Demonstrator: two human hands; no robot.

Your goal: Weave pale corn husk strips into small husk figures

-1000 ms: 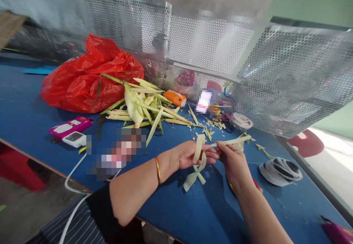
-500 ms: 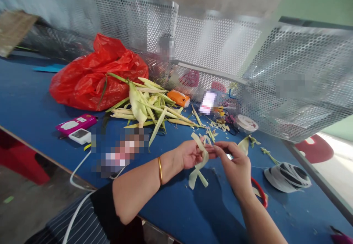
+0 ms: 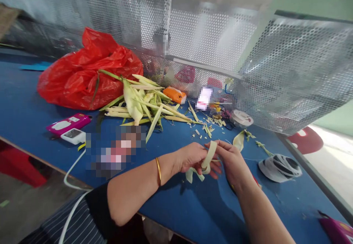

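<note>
Both hands meet over the blue table (image 3: 193, 211) near its front middle. My left hand (image 3: 193, 156), with a gold bangle on the wrist, pinches a pale yellow-green leaf strip (image 3: 207, 160) that is folded into a loop. My right hand (image 3: 233, 161) grips the same strip from the right, fingers closed round its upper end. The strip's loose ends hang below the hands toward the table.
A pile of pale leaves (image 3: 143, 106) lies behind, beside a red plastic bag (image 3: 85, 75). Cut scraps (image 3: 206, 128), an orange box (image 3: 174, 94), a round tape roll (image 3: 241, 118), a white spool (image 3: 280, 167) and a pink device (image 3: 68, 122) sit around. A perforated metal screen (image 3: 275, 75) walls the back.
The long free end that stretched rightward has been drawn in. The strip is now folded into a tighter loop, and both hands have dropped slightly toward the table.
</note>
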